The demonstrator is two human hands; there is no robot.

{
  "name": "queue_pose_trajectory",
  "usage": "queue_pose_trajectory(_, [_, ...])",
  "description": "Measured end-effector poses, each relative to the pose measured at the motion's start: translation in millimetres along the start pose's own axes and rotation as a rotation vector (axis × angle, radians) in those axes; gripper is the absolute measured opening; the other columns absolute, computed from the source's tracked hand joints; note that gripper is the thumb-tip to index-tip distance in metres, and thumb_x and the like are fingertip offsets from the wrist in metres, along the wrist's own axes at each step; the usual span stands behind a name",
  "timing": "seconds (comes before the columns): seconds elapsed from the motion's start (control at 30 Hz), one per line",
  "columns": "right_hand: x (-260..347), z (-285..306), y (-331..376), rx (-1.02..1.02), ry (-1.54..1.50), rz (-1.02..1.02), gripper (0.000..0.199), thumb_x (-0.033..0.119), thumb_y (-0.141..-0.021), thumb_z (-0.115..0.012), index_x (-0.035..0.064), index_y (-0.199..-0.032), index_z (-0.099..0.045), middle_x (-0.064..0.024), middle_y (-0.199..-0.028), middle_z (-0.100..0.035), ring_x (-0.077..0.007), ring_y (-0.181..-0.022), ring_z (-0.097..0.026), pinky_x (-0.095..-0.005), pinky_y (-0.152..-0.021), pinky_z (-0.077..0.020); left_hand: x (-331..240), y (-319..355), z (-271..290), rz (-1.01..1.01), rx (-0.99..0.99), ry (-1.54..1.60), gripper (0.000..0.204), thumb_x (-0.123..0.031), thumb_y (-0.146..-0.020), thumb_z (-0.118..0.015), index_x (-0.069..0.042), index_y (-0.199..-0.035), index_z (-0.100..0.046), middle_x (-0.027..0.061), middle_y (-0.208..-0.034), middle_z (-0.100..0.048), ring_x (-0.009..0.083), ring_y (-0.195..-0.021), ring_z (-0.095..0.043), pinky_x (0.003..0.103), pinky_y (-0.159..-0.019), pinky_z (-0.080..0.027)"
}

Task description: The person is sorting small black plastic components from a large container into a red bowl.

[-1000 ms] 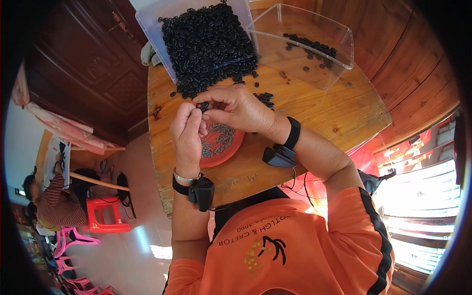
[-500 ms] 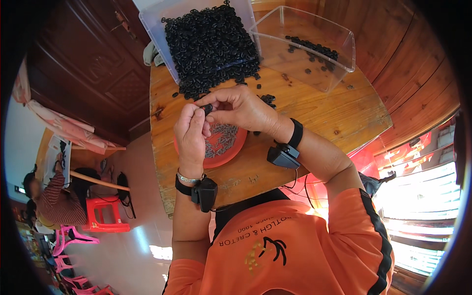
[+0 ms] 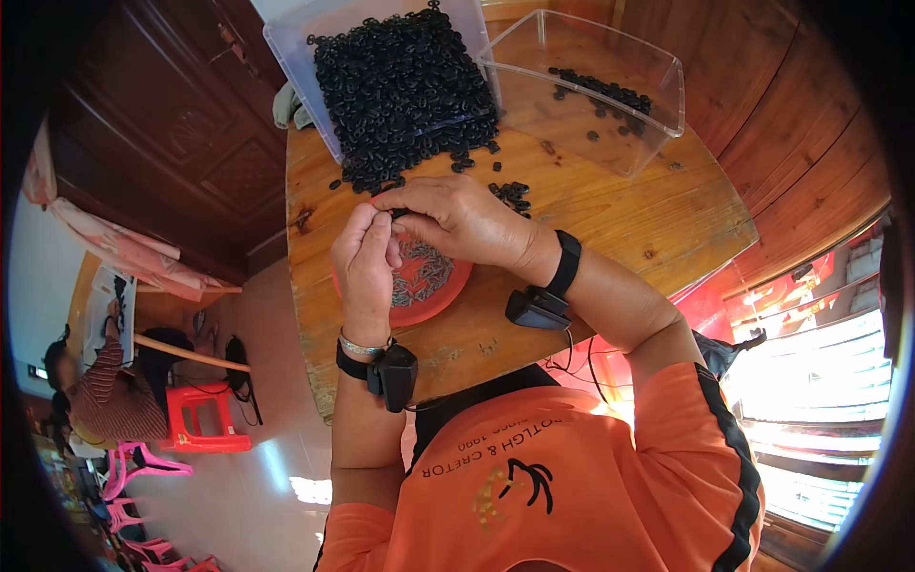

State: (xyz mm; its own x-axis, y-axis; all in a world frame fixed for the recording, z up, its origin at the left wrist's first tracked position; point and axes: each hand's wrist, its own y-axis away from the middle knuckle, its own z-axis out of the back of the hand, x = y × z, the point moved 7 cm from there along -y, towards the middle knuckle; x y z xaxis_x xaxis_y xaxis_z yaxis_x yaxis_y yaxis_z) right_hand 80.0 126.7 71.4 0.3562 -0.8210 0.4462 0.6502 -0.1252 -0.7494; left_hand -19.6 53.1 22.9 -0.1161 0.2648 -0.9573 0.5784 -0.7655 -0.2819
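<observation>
My left hand and my right hand meet over a red-orange bowl. Both are closed, fingertips pinching a small black piece between them. Fingers cover most of that piece, so its exact shape is hidden. Inside the bowl lies a heap of small grey metal pins. Just beyond my hands, many small black oval link-shaped pieces spill from a tipped translucent bin. A few more black pieces lie loose beside my right hand.
A clear plastic box with some black pieces stands at the far right of the wooden table. At left, another person sits near a red stool. Straps with black devices are on my wrists.
My right hand's fingers have closed further over the black piece, which shows less now. Both hands remain together above the bowl; the whole view has shifted slightly.
</observation>
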Motion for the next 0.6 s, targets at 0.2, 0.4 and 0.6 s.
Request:
queue_pose_trajectory(0.2, [0, -1, 0, 0.02, -0.014, 0.004, 0.022, 0.012, -0.08, -0.063, 0.003, -0.1, -0.061, -0.0135, -0.086, -0.063, -0.0316, -0.08, -0.062, -0.0377, -0.07, -0.0501, -1, 1, -3, 0.052, -0.013, 0.053, 0.019, -0.015, -0.091, -0.045, -0.003, -0.082, -0.057, -0.0026, -0.059, -0.046, 0.0031, -0.049, -0.04, 0.018, -0.044, -0.03])
queue_pose_trajectory(0.4, [1, -1, 0, 0.02, 0.022, 0.029, 0.026, 0.009, -0.08, -0.063, 0.0024, -0.105, -0.06, -0.0133, -0.088, -0.064, -0.0307, -0.079, -0.063, -0.036, -0.068, -0.0514, 6, -1, -2, 0.076, 0.012, 0.132, 0.022, -0.015, -0.09, -0.044, -0.002, -0.079, -0.057, 0.0, -0.057, -0.048, 0.0058, -0.047, -0.042, 0.019, -0.044, -0.032])
queue_pose_trajectory(0.6, [-3, -4, 1, 0.031, 0.017, 0.021, 0.024, 0.008, -0.082, -0.061, 0.0028, -0.105, -0.06, -0.0133, -0.088, -0.063, -0.0311, -0.079, -0.062, -0.0359, -0.068, -0.0509, 12, 1, -4, 0.108, 0.029, 0.204, 0.021, -0.018, -0.091, -0.045, -0.002, -0.08, -0.054, 0.0041, -0.061, -0.05, 0.0121, -0.051, -0.047, 0.023, -0.045, -0.037])
